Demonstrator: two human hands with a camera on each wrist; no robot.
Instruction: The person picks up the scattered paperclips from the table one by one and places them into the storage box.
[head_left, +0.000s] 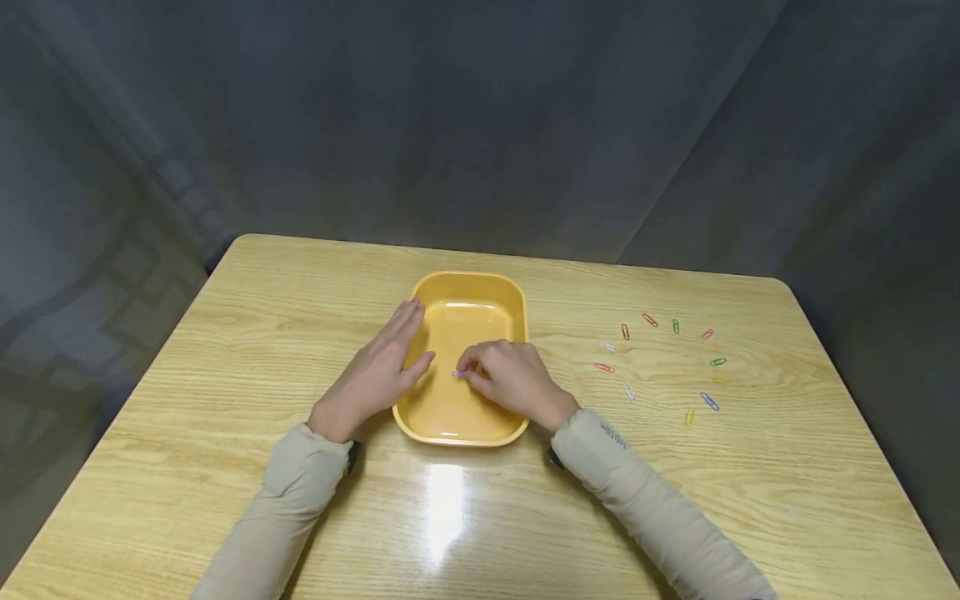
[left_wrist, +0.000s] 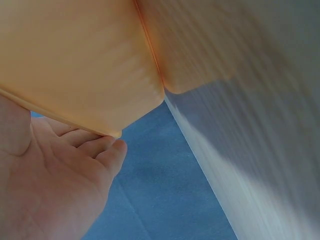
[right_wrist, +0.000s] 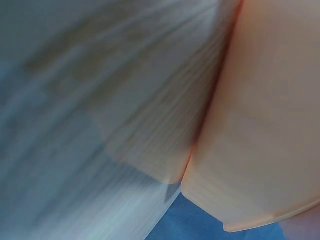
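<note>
A yellow-orange rectangular tray with raised walls sits in the middle of the table. My right hand reaches over its right wall and pinches a small pale purple paper clip above the tray's floor; the fingers partly cover the clip. At the left rim is my left hand, its fingers straight and the thumb over the inside. In the left wrist view, the fingertips lie along the tray's rim. The right wrist view shows mostly the tray's outer wall, with the hand barely visible at the lower corner.
On the wooden table, right of the tray, several coloured paper clips lie scattered, among them a red one, a green one, a blue one and a yellow one. A dark curtain hangs behind the table.
</note>
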